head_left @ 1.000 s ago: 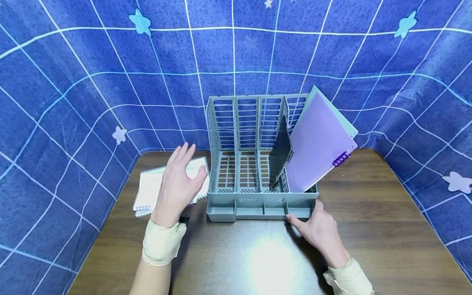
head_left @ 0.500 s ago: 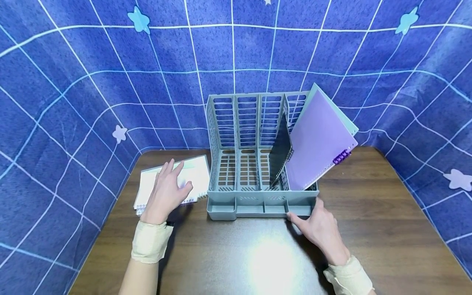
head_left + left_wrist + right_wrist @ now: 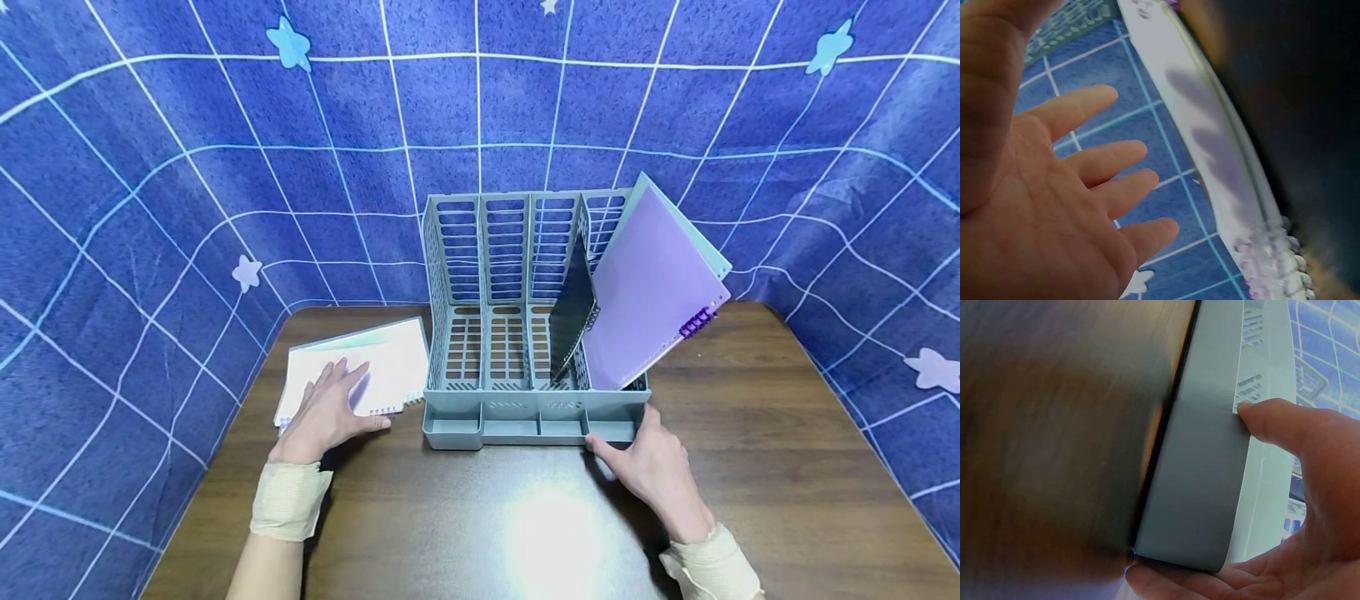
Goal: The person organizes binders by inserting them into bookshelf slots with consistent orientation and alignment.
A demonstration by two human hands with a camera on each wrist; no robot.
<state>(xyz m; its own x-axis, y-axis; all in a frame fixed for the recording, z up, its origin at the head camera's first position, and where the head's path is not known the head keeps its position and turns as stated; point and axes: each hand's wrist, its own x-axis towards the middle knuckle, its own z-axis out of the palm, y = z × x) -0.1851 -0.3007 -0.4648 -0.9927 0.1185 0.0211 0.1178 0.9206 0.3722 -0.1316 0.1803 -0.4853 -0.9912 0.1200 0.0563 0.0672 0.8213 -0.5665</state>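
A grey slotted file organiser (image 3: 517, 408) stands mid-table. In its right slot lean a black spiral notebook (image 3: 572, 321), a purple notebook (image 3: 648, 292) and a pale green one (image 3: 678, 218) behind it. My right hand (image 3: 648, 467) grips the organiser's front right corner (image 3: 1204, 487), with the thumb (image 3: 1272, 422) on the top edge and a finger beneath. My left hand (image 3: 326, 412) lies flat and spread over the near edge of a white spiral notebook (image 3: 367, 367) left of the organiser. In the left wrist view the straight fingers (image 3: 1097, 150) sit close beside that notebook's edge (image 3: 1222, 169); whether they touch it I cannot tell.
The brown wooden table (image 3: 750, 467) is ringed by a blue grid-patterned cloth backdrop (image 3: 150, 167) on the left, back and right. The organiser's left and middle slots (image 3: 487, 333) hold nothing. A bright light reflection (image 3: 551, 533) lies on the table's front.
My left hand has come down from a raised position, moving left and toward me onto the white notebook. The right hand and the organiser have stayed put.
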